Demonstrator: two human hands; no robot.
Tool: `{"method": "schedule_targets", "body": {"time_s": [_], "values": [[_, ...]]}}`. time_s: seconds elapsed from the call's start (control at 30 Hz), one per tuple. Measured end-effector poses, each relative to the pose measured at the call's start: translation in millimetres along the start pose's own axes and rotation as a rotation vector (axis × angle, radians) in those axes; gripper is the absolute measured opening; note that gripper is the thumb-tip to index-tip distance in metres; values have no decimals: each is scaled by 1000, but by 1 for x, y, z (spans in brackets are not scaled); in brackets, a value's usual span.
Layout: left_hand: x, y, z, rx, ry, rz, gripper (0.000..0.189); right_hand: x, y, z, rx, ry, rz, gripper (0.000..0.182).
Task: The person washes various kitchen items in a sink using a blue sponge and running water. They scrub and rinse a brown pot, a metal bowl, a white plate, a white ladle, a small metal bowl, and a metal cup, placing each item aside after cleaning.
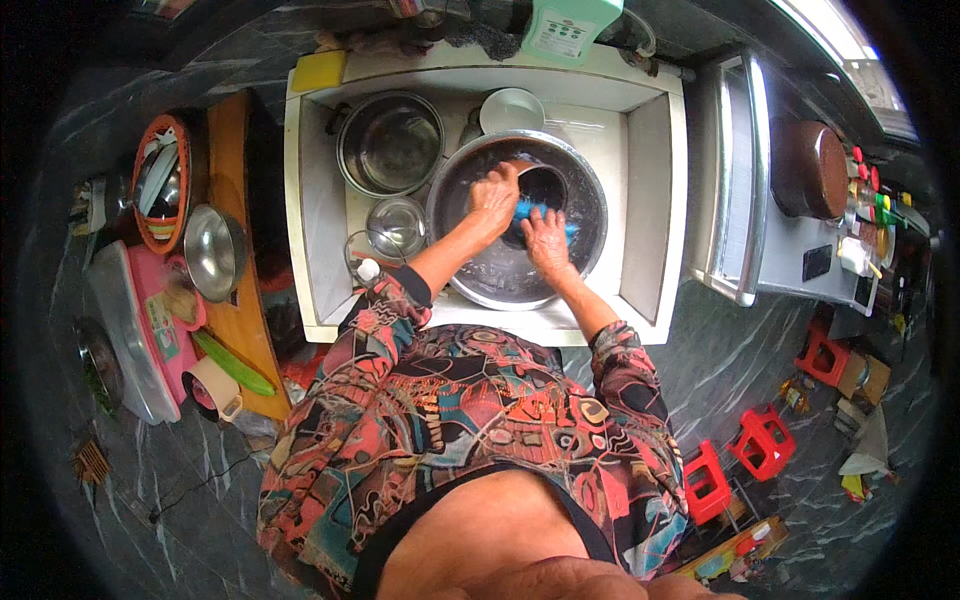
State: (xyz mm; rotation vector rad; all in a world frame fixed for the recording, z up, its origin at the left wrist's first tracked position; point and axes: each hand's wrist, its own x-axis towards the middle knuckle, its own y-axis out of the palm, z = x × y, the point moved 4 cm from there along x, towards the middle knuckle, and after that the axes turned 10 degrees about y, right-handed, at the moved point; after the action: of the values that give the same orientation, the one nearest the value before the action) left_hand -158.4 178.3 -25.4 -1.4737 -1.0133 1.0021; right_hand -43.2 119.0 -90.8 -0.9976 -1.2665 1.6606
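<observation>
A large metal basin [487, 277] with water in it stands in a pale rectangular sink [649, 225]. Inside the basin is a dark round vessel [551, 180], its far rim gripped by my left hand [495, 199]. My right hand [547, 240] presses on a blue scrubbing cloth [532, 210] at the vessel's near side; the cloth's exact kind cannot be told. Left of the basin are an empty metal pot [391, 142] and a smaller glass-like lid or bowl [396, 227]. A white bowl [512, 112] sits behind the basin's far rim.
A yellow sponge [319, 71] and a green plastic jug [570, 30] are on the sink's far edge. To the left, a wooden board or bench [232, 322] bears a metal bowl [214, 251] and a long green gourd [236, 364]. Red plastic stools [761, 442] stand at the lower right.
</observation>
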Motion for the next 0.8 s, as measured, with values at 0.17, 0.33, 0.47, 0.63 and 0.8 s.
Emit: {"method": "schedule_targets", "body": {"time_s": [0.17, 0.33, 0.47, 0.63, 0.8], "values": [[-39, -17, 1, -423, -288, 35, 69, 10, 26, 45, 704, 159, -1, 36], [-40, 0, 22, -366, -151, 180, 68, -12, 15, 33, -68, -161, -4, 35], [-20, 9, 27, -583, -200, 290, 77, 6, 15, 3, -295, -30, -31, 30], [-51, 59, 66, -1772, -716, 373, 91, 2, -19, 17, 576, 65, 335, 37], [-93, 92, 56, -2102, -973, 161, 68, -11, -55, 11, 1893, 443, 494, 53]]}}
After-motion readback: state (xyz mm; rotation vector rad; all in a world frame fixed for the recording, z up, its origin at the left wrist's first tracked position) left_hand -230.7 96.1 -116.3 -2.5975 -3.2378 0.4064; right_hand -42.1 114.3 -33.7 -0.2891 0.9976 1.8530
